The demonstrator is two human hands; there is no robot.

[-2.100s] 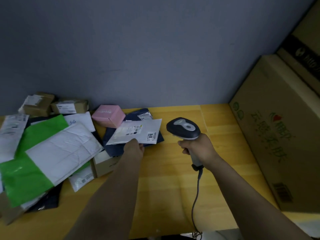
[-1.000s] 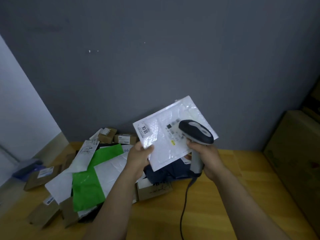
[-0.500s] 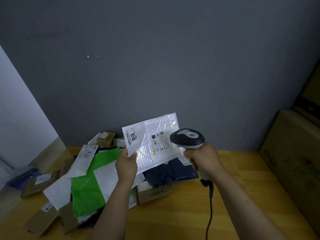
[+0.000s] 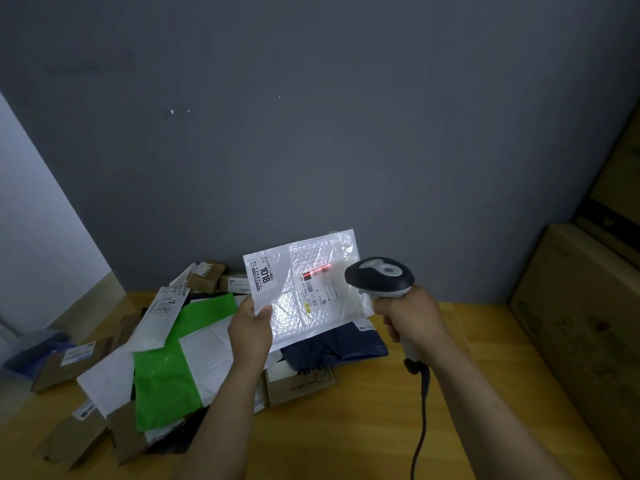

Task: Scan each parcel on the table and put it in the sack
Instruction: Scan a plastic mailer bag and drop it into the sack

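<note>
1. Pinching the lower left corner of the white bubble mailer [image 4: 308,292], the left hand [image 4: 251,329] has its thumb on the front face and its fingers curled behind, holding the mailer up above the bench [image 4: 346,427].
2. The right hand [image 4: 412,318] is wrapped round the grip of the corded scanner [image 4: 379,277], whose head sits just beside the mailer's right edge and points left at it.
3. The mailer faces the camera, tilted, with its printed label turned sideways. The red scan line [image 4: 317,271] falls on the label's upper part, near one end of the barcode [image 4: 313,296].
4. The step in hand looks like the scan itself. Whether the line crosses the bars fully cannot be told, so a slight turn of the mailer or the scanner may be needed.
5. The left hand alone carries the mailer, so it would likely be the one to drop it in the sack.
6. Below and to the left, the unscanned parcels lie heaped: a green mailer [image 4: 166,372], a navy bag [image 4: 346,344] and small brown boxes [image 4: 204,278].
7. No sack shows in view, so which way it lies from the hands cannot be told.
</note>
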